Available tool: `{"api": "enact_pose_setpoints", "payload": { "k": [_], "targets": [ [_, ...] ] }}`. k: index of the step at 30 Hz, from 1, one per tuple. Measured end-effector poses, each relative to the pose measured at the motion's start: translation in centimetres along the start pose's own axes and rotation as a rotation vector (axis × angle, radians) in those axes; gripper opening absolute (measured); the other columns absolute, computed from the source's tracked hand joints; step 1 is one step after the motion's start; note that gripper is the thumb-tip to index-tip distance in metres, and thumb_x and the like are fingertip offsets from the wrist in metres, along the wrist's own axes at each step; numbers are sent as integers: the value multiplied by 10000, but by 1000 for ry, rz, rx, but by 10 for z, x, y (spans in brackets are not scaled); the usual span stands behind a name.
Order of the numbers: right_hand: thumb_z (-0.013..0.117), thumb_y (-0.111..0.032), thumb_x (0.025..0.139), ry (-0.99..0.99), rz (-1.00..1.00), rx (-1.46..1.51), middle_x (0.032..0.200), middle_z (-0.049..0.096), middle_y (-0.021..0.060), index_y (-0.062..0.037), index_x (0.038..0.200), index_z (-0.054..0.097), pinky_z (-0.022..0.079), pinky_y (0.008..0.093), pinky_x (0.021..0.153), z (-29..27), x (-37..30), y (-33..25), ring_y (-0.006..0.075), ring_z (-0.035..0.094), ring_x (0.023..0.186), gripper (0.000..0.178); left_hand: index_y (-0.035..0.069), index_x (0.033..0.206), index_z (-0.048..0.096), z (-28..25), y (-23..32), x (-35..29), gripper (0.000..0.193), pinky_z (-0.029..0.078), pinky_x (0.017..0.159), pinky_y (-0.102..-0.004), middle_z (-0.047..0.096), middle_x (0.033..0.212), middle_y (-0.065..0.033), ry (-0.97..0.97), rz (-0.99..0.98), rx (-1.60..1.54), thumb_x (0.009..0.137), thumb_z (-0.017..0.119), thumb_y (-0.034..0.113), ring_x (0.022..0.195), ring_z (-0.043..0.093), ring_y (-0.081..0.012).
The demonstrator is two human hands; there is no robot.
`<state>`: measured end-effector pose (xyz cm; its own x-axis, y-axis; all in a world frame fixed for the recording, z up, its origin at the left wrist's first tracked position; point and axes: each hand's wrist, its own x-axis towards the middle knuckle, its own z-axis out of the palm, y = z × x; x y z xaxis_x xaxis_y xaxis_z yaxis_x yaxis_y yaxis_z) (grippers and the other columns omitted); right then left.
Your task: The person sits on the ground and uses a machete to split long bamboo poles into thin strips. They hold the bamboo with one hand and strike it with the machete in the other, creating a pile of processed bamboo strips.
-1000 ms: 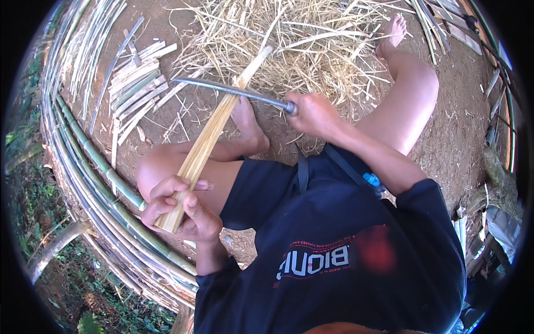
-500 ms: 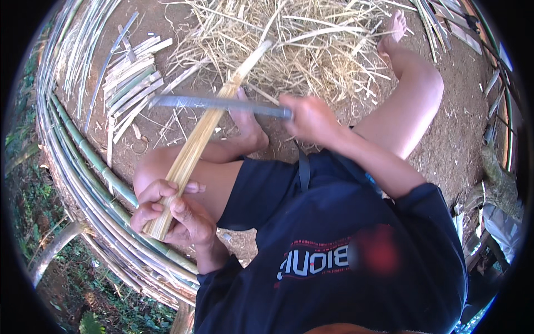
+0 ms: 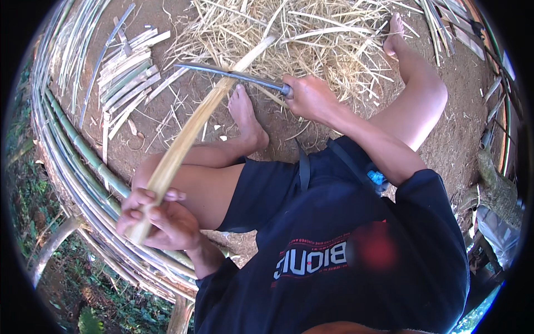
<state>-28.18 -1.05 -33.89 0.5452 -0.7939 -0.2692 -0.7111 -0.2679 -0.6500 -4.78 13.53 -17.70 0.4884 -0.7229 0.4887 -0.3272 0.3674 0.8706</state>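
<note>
My left hand grips the near end of a long, flat bamboo strip, which slants up and away over my bent left leg toward the pile of shavings. My right hand is closed round the handle of a long-bladed knife. The blade points left and lies across the strip toward its far part, touching or just above it. Where the blade crosses, the strip looks paler than along its middle.
A heap of bamboo shavings covers the ground ahead. Short split pieces lie stacked at the left. Long green bamboo poles curve along the left edge, with plants beyond. My bare feet rest on the brown soil. A tree trunk stands at the right.
The knife has moved up along the strip, away from me, and its blade now tilts down to the right. My left hand has shifted slightly left and down with the strip.
</note>
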Motion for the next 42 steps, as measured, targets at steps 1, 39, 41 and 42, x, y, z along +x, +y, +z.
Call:
{"api": "enact_pose_setpoints", "payload": {
  "k": [1,39,41,42],
  "targets": [
    [567,-42,770,24,-77,9,554,587,137,-48,813,592,506,437,474,-4,-11,-13,312,606,483,50,79,1011,301,-4,0,-6,324,583,478,-280,504,912,-143,-13,22,9,937,603,170,621,618,-204],
    [489,-160,921,-65,450,-189,851,659,190,3,1036,636,550,419,688,22,72,163,303,655,731,247,-4,1171,391,8,-13,19,327,380,514,-218,502,903,-118,199,63,148,1018,454,278,607,464,-149],
    [468,-180,944,-164,500,-33,756,614,163,21,1042,621,549,394,607,17,60,127,258,612,650,271,-2,1158,413,1,-10,17,325,370,499,-206,514,900,-106,230,61,126,1014,469,284,603,465,-133],
    [466,-180,947,-195,451,-61,739,599,154,28,1050,615,545,384,587,18,53,111,244,598,636,276,3,1177,395,0,-8,17,331,380,498,-204,505,910,-111,246,43,146,1013,467,282,602,466,-136]
  ]
}}
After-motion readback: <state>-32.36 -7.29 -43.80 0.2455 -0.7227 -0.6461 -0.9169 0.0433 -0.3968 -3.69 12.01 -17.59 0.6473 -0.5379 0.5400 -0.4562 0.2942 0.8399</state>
